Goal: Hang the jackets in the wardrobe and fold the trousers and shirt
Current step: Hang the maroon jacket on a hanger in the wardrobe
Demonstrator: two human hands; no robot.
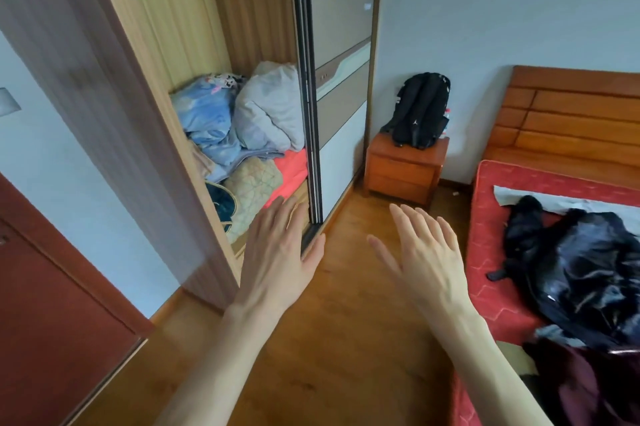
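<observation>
Both hands are reaching forward over the wooden floor point(346, 287), holding nothing: the left hand point(277, 252) and the right hand point(426, 252) are each showing a spread, flat grip. The black jackets point(581, 269) are lying heaped on the red bed point(491, 252) at right, well apart from the open wardrobe point(166, 44) holding bundled bedding point(235, 120).

You see the room in soft, even daylight with no hard shadows; the wide lens bends the wardrobe point(194, 86) frame and the door point(52, 304) at the left edge; that near wardrobe panel is smeared with blur; pale sheen glints off the black jacket point(581, 269) on the bed point(491, 252); detail is slightly soft throughout.
</observation>
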